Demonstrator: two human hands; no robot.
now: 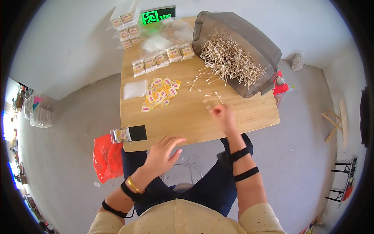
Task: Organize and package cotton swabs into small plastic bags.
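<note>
My right hand (223,117) is over the right part of the table, its fingers pinched together. Pale, blurred cotton swabs (206,102) seem to stick out from its fingertips. My left hand (163,153) hovers at the table's front edge, fingers stretched out and holding nothing. Left of it, a clear bag of cotton swabs (122,135) lies against a black rectangular piece (138,133) at the table's corner. Loose swabs (213,95) lie just beyond my right hand. A tilted grey plastic bin (269,39) spills a large heap of swabs (230,58) toward me.
Small yellow-and-white cards (159,94) lie scattered mid-table beside a stack of clear bags (134,89). Filled swab packs (161,59) form a row behind; more packs (126,29) are stacked at the far left. A red bag (106,158) is on the floor, left of the table (187,124).
</note>
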